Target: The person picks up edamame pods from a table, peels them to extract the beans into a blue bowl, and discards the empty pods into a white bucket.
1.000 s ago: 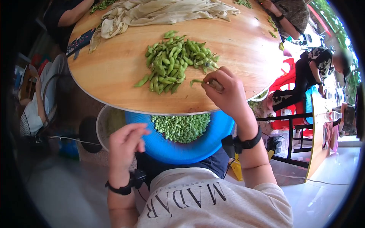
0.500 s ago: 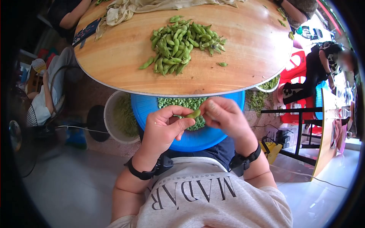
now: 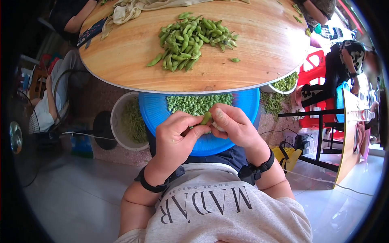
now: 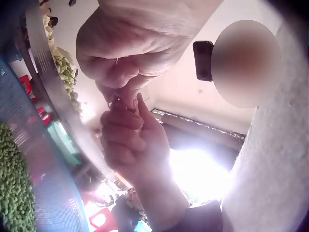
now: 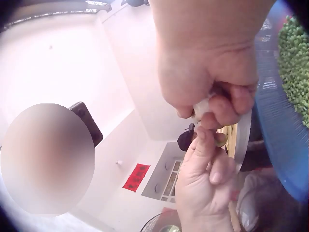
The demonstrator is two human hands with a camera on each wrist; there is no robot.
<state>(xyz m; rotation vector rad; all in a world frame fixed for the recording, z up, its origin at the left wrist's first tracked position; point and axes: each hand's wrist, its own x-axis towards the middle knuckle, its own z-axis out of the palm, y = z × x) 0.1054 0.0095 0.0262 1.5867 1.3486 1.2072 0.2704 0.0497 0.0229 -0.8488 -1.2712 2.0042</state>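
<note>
In the head view my left hand (image 3: 173,135) pinches a green soybean pod (image 3: 206,118) between thumb and forefinger. My right hand (image 3: 236,126) grips the pod's other end with thumb and curled fingers. A pale, whitish thing (image 5: 202,109) shows among the right hand's fingers in the right wrist view; I cannot tell what it is. Both hands meet above a blue basin (image 3: 148,109) in my lap, which holds many shelled green beans (image 3: 198,104). A heap of unshelled pods (image 3: 182,44) lies on the round wooden table (image 3: 121,56) beyond it.
One loose pod (image 3: 234,60) lies right of the heap. A pale bucket (image 3: 116,121) with green husks stands left of the basin; another white container (image 3: 279,90) with green pods is under the table's right edge. Cloth (image 3: 121,14) lies on the far side. Other people sit around.
My right hand came from the heap back over the basin with a pod. The left hand rose to meet it and took hold of the pod. The view shifted.
</note>
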